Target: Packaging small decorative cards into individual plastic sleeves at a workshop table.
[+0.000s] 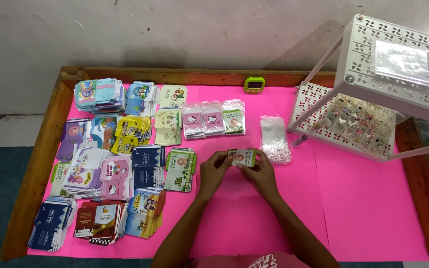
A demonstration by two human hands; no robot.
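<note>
Both my hands meet over the middle of the pink table cover (363,208). My left hand (213,171) and my right hand (260,171) together pinch a small printed card (241,157) with a cartoon figure on it, held flat just above the pink surface. A pile of small clear plastic sleeves (274,139) lies just beyond my right hand. Three stacks of sleeved cards (213,119) sit further back, ahead of my hands.
Many stacks of colourful cards (110,168) fill the left half of the table. A small green timer (254,85) stands at the back edge. A white perforated tiered rack (373,84) with small trinkets stands at the right. The wooden table rim (40,164) frames everything.
</note>
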